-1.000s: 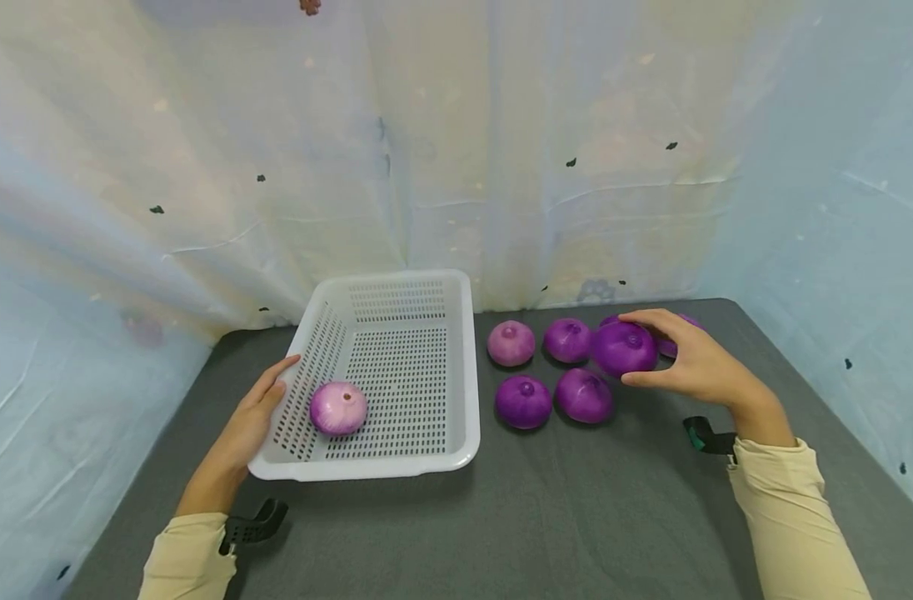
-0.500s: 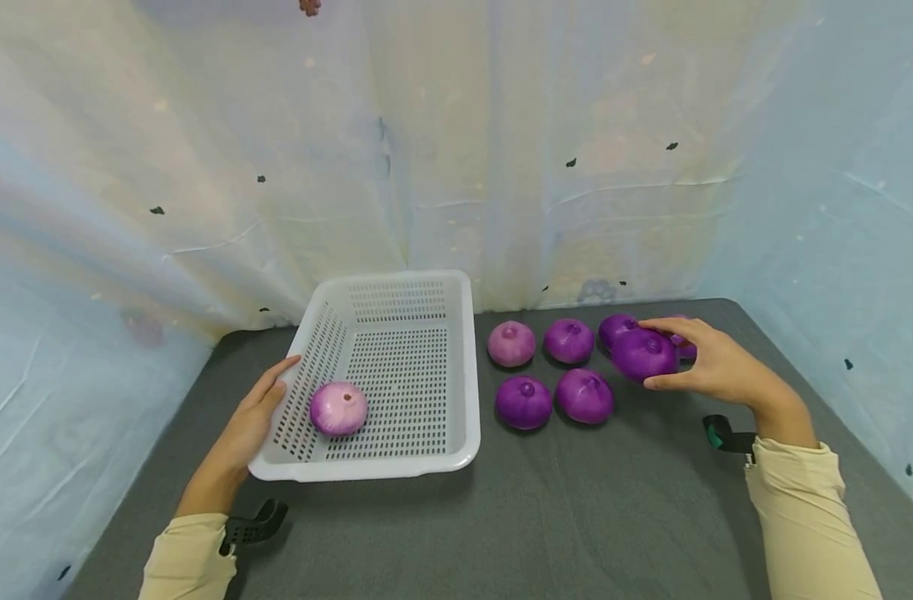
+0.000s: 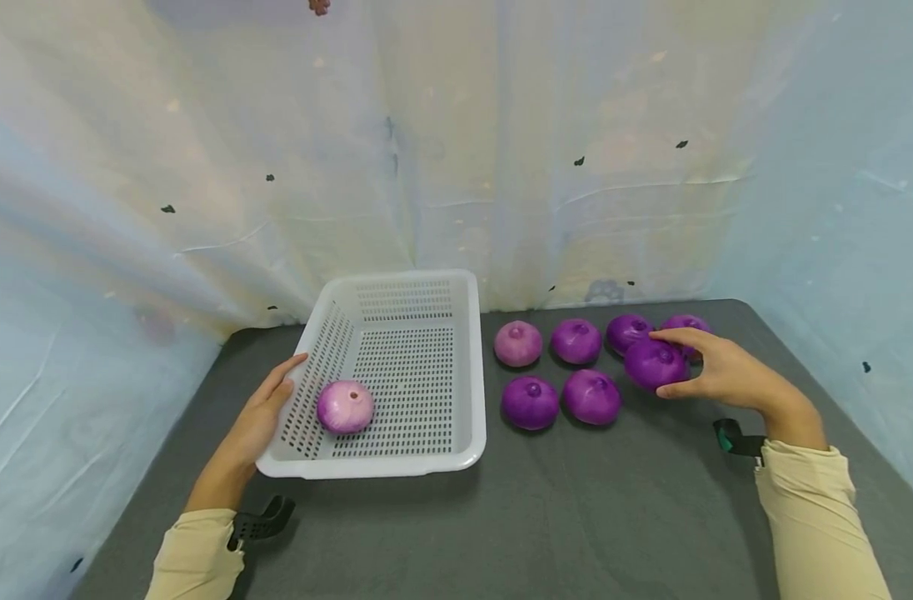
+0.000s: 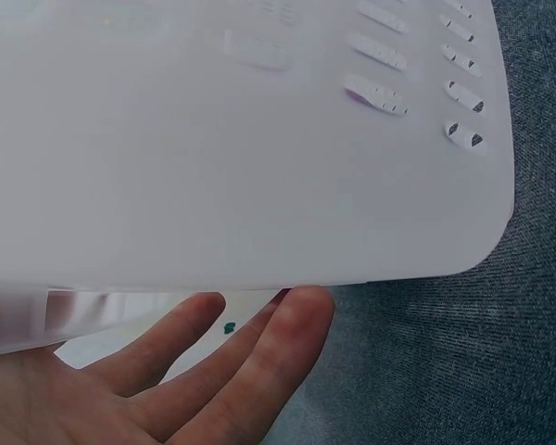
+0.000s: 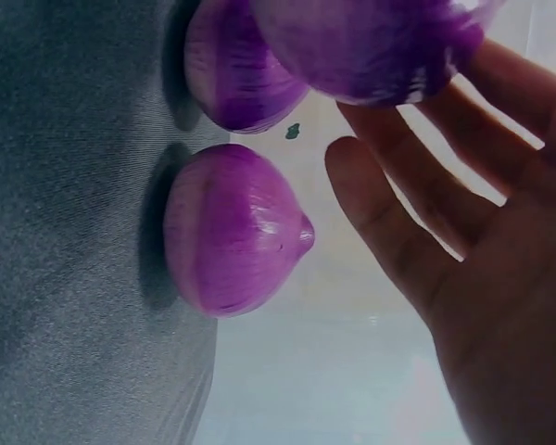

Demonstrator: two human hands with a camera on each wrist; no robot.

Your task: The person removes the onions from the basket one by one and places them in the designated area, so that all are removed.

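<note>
My right hand [image 3: 726, 375] holds a purple onion [image 3: 655, 363] between thumb and fingers, on the right of the table. In the right wrist view the held onion [image 5: 371, 46] sits farther off the cloth than the two onions beside it. My left hand [image 3: 257, 425] rests against the left side of a white slotted basket [image 3: 471, 400]. In the left wrist view its fairly straight fingers [image 4: 259, 371] reach to the basket's rim; the thumb is hidden there. One paler pink-purple onion [image 3: 346, 407] lies inside the basket, near its front left corner.
Several onions stand between basket and right hand: a pinkish one [image 3: 518, 344] and darker ones in a back row, with a dark onion [image 3: 530, 403] and another onion [image 3: 591, 397] in front. A grey cloth-covered table [image 3: 546, 517] meets a pale curtain [image 3: 456, 167] behind.
My right hand has moved right and slightly nearer me with its onion, uncovering the onions behind. The view has shifted slightly; the left hand still rests against the basket.
</note>
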